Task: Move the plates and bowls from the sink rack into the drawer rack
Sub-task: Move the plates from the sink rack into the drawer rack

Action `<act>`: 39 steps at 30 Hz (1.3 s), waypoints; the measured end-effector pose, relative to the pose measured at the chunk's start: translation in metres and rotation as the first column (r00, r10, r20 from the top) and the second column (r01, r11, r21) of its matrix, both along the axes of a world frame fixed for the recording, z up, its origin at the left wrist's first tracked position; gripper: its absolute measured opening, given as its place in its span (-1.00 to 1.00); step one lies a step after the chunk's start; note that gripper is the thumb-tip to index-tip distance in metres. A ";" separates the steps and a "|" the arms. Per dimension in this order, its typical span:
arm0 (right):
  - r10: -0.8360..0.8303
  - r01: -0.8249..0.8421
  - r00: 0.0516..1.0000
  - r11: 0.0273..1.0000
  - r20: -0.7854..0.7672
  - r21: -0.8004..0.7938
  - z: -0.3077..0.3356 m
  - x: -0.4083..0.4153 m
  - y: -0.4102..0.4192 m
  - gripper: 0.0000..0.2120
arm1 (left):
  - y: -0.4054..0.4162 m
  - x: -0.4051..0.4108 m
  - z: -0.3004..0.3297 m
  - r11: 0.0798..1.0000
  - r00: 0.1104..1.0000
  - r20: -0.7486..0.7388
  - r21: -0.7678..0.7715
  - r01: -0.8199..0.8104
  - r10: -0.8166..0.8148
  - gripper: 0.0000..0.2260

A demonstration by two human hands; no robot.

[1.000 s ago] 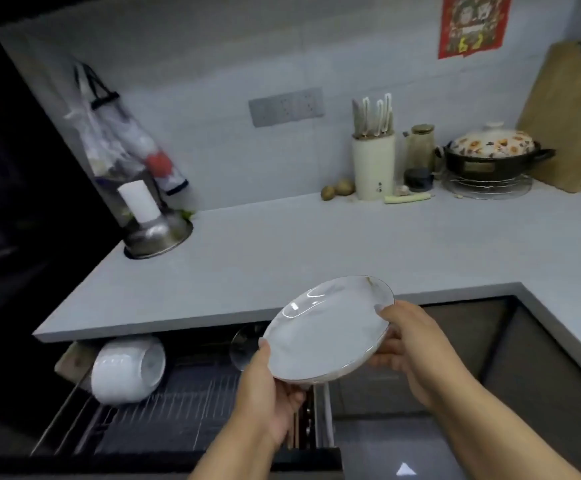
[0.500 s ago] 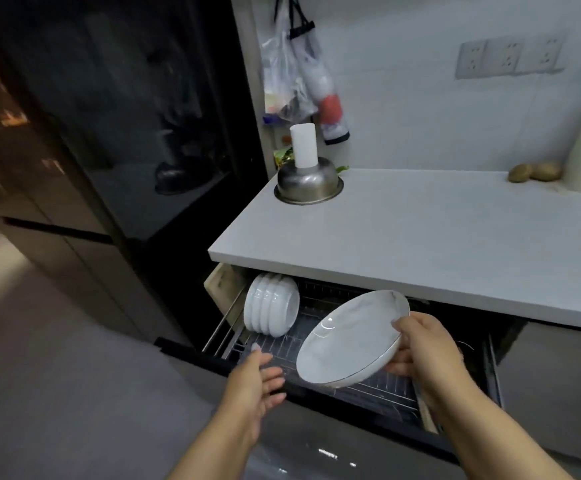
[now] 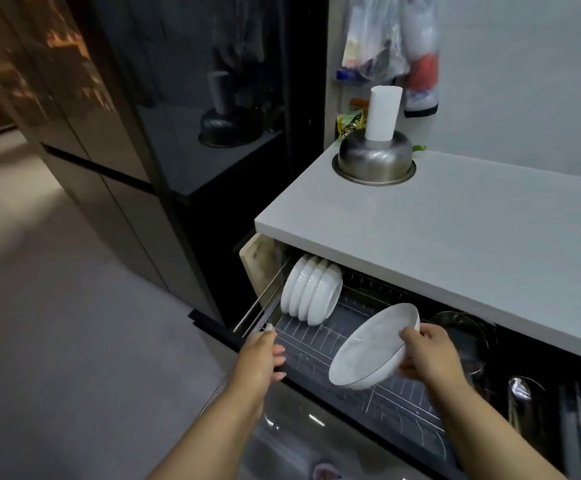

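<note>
Fingers [image 3: 278, 355] of our left hand [image 3: 259, 358] rest loosely spread at the drawer rack [image 3: 316, 344], near stacked bowls [image 3: 311, 294]; our right hand [image 3: 431, 355] grips a plate [image 3: 368, 348] tilted above the wires. Held by one edge, it could slip and chip against the counter [image 3: 420, 230].

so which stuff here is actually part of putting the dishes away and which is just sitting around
Part of the job:
- white plate held in the right hand
- left hand at the drawer's front edge
- drawer rack
- stacked white bowls standing in the rack

Just lying about:
- upturned steel bowl on the countertop
- white roll on top of it
- hanging plastic bags
</note>
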State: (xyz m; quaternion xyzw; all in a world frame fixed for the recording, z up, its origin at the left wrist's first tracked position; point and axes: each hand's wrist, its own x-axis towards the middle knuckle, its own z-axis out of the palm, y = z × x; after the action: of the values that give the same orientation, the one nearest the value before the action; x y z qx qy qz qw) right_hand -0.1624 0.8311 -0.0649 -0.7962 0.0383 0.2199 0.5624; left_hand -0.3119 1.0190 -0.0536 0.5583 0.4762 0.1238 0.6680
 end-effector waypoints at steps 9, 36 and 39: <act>0.068 -0.086 0.992 0.982 -0.109 -0.169 -0.076 0.065 0.052 -0.66 | 0.040 0.051 -0.037 0.872 0.941 -0.261 0.381 0.306 -0.217 -0.85; 0.291 -0.315 0.948 0.804 -0.127 -0.504 -0.131 0.161 0.166 -0.72 | 0.056 0.079 -0.109 0.408 0.656 -0.710 0.535 0.740 -0.258 -0.53; 0.315 -0.334 0.941 0.795 -0.127 -0.507 -0.136 0.164 0.176 -0.75 | 0.056 0.078 -0.113 0.438 0.670 -0.687 0.529 0.727 -0.282 -0.54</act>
State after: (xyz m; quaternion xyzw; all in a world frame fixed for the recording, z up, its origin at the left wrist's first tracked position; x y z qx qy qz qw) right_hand 0.0014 1.0072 -0.2008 -0.9090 -0.0306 0.3085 0.2787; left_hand -0.2335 1.0752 -0.1671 0.9175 0.3306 -0.0499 0.2154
